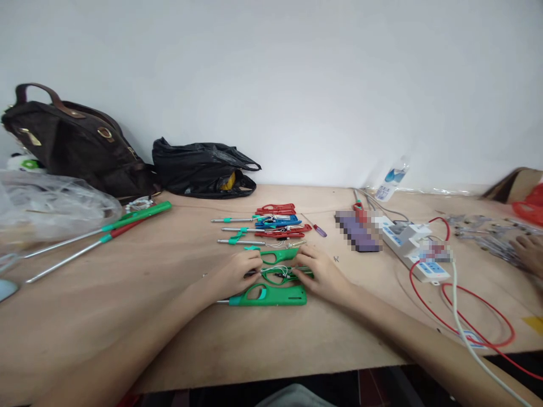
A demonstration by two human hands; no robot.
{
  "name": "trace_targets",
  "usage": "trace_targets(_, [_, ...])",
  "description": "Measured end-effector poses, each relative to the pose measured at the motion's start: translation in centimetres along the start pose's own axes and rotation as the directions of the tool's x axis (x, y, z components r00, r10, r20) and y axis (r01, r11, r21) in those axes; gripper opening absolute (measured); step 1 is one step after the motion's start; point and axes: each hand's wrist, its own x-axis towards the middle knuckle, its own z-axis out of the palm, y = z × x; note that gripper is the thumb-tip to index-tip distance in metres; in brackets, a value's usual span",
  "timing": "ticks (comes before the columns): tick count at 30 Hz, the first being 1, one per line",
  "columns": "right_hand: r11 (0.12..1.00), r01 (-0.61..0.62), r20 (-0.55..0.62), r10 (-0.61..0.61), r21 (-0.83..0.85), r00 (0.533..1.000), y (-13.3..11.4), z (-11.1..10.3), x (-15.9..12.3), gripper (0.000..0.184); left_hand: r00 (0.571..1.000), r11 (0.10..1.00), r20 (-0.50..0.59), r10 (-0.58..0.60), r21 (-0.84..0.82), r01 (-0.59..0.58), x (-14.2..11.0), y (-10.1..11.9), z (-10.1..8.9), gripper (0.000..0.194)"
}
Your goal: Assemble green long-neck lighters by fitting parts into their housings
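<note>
Both my hands rest on the wooden table (178,333) around an open green lighter shell (282,275) with thin wires inside. My left hand (237,273) curls its fingers on the shell's left end. My right hand (320,270) pinches its right end, fingers closed. A complete green long-nosed lighter (271,295) lies just in front of my hands. Another green shell half (280,255) lies just behind them. Beyond that lie red (275,209) and blue (278,222) lighter shells with metal tubes (240,230).
A brown handbag (76,144) and black plastic bag (203,169) stand at the back left by clear plastic (51,206). Two long green lighters (127,221) lie left. A power strip (409,243), red cable (475,316), screwdriver (316,227) and bottle (392,178) lie right. Another person's hand (530,251) shows far right.
</note>
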Motion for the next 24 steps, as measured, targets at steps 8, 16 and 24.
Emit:
trace_targets(8, [0.998, -0.016, 0.219, 0.03, -0.067, 0.975, -2.0, 1.6, 3.4, 0.003, 0.999, 0.999, -0.037, 0.038, 0.012, -0.038, -0.1, -0.5, 0.5, 0.016])
trace_targets(16, [0.996, -0.089, 0.28, 0.077, 0.031, 0.957, -0.9, -0.4, 4.0, 0.005, 0.999, 0.999, -0.035, 0.032, 0.024, -0.032, -0.1, -0.2, 0.2, 0.015])
trace_targets(24, [0.99, 0.008, 0.217, 0.023, -0.142, 0.976, -0.8, 0.6, 2.2, 0.008, 1.0, 1.0, -0.028, -0.01, 0.007, 0.01, 0.0, -0.3, -0.3, 0.016])
